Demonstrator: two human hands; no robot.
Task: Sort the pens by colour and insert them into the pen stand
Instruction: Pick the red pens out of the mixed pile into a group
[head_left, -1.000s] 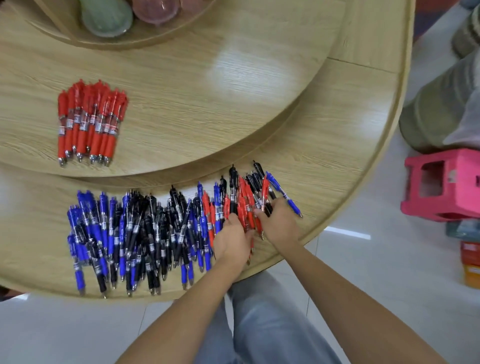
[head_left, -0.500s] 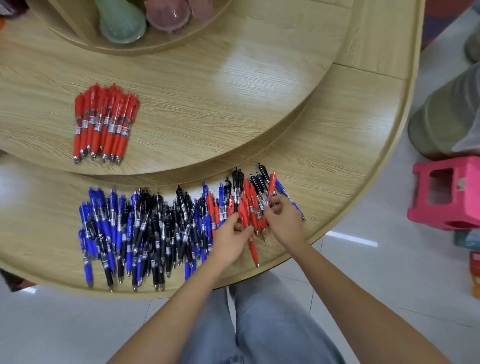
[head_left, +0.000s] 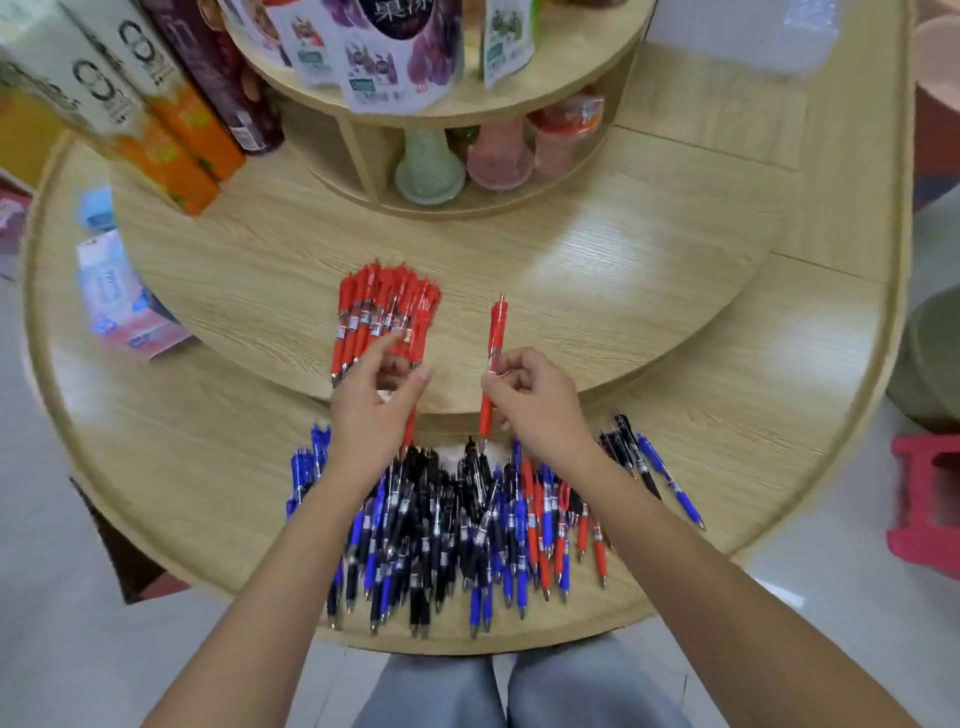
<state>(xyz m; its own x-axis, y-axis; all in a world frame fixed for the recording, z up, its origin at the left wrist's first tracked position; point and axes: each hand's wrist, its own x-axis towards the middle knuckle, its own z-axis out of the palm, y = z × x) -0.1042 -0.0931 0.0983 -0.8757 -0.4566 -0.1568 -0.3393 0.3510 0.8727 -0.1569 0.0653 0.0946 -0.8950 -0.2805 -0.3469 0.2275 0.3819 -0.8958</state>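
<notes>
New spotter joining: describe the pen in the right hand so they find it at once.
Over the middle tier of the round wooden display, right of the sorted red pile, the right hand pinches one red pen. Unlike the piled pens, it is held apart from both heaps, clicker end pointing away from the person.

Round tiered table of light wood (head_left: 675, 218) in view. On its low outer ring (head_left: 779, 415), a loose heap of blue, black and red click pens (head_left: 441, 530) sprawls at the near edge. Far left lie pale pastel packets (head_left: 119, 301), tissues perhaps, too blurred to say. One step up, a neat row of red click pens (head_left: 374, 317) lies, and orange juice cartons (head_left: 176, 135) stand back-left.
</notes>
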